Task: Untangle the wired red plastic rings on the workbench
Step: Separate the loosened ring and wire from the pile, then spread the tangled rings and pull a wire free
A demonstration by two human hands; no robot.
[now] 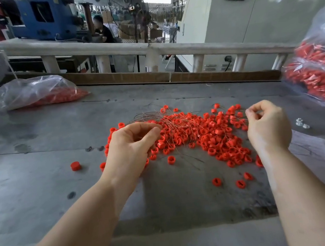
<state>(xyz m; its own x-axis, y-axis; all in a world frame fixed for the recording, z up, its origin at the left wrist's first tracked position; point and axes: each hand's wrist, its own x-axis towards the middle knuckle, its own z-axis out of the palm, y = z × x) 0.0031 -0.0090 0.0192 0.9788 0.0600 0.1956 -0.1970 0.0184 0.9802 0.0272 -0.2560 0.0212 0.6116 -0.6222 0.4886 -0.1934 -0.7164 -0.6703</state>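
**Wires still knotted through most of the pile**

I am pinching a bunch of thin wires (169,122) in my left hand (133,145), its grip curled tight at the tangle's near-left edge. My right hand (267,123) is pinching what seems to be a single strand, though it is too fine to confirm. The red rings (210,133) are lying heaped mid-surface (42,190), a few loose ones scattered nearby. Most untangling is remaining, I judge.

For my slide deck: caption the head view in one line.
Both hands, left hand and right hand, pinch thin wires over a pile of red rings on the grey workbench.
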